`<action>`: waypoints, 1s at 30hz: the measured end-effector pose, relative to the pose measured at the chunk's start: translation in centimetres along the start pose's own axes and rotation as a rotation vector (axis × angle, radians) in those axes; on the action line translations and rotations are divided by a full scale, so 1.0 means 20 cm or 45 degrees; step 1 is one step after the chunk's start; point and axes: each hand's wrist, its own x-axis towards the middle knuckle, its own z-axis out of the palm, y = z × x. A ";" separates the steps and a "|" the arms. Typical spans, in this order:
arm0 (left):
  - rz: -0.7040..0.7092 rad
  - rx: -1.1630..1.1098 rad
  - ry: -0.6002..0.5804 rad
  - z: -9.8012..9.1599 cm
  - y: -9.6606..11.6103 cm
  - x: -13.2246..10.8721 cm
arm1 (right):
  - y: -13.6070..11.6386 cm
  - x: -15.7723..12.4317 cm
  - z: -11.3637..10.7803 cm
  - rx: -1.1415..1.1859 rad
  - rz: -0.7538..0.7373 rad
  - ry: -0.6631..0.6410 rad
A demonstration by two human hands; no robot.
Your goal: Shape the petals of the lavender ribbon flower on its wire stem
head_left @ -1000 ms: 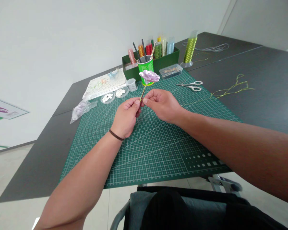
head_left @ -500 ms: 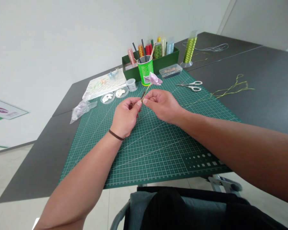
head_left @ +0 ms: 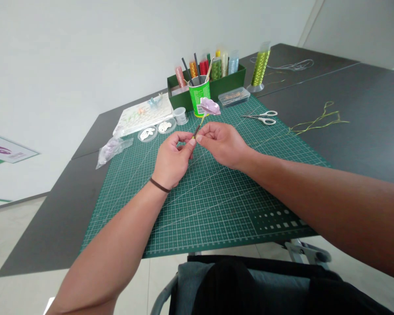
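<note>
Across the lower middle of the frame, a green cutting mat (head_left: pixel 216 210) with a white grid lies on a dark grey table (head_left: pixel 354 127), and both forearms reach over it from the bottom corners. Beyond the mat's far edge at upper centre stands a green box organizer (head_left: pixel 231 79) holding thread spools, with a green cup (head_left: pixel 197 98) of tools in front of it. Farther right, the table carries a tall spool of green wire (head_left: pixel 260 68) and a loose tangle of green wire (head_left: pixel 318 120), while a pair of scissors (head_left: pixel 262 117) lies on the mat and a clear box of pins (head_left: pixel 233 96) sits at its edge. Left of centre are a white board (head_left: pixel 144 113), a plastic bag (head_left: pixel 110 152), a small clear pot (head_left: pixel 180 116) and two round dishes of white petals (head_left: pixel 147 134). At centre, the left hand (head_left: pixel 172 159), with a dark band (head_left: pixel 159 185) at its wrist, and the right hand (head_left: pixel 221 144) are close together, both pinching the lower end of a thin stem (head_left: pixel 198 128). That stem tilts up and right to a lilac fabric flower (head_left: pixel 210 105), held in the air above the mat, just in front of the cup.
</note>
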 end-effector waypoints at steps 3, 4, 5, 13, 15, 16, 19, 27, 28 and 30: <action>-0.009 -0.081 -0.004 0.00 0.00 0.00 | 0.00 0.00 0.00 -0.008 -0.008 -0.005; -0.019 -0.103 -0.010 0.00 -0.01 0.01 | 0.00 0.00 0.00 -0.008 -0.009 -0.010; -0.027 -0.115 -0.017 0.00 -0.01 0.01 | 0.00 0.00 0.00 -0.009 -0.008 -0.013; -0.028 -0.097 -0.028 0.00 -0.03 0.02 | -0.01 0.00 0.00 -0.027 0.015 -0.015; -0.028 -0.068 -0.025 0.00 -0.03 0.02 | 0.00 0.00 0.00 -0.025 -0.001 -0.020; -0.022 -0.044 -0.025 -0.01 -0.03 0.02 | 0.00 0.00 0.00 -0.022 -0.013 -0.022; 0.010 0.043 -0.022 -0.01 -0.02 0.02 | 0.01 0.01 0.00 -0.018 -0.037 -0.024; 0.080 0.172 -0.002 -0.01 -0.03 0.02 | 0.02 0.00 0.00 -0.002 -0.052 -0.029; 0.083 0.174 -0.001 -0.01 -0.03 0.02 | 0.02 0.00 0.00 -0.003 -0.057 -0.030; 0.082 0.176 -0.003 -0.01 -0.04 0.03 | 0.02 0.00 -0.01 -0.008 -0.059 -0.033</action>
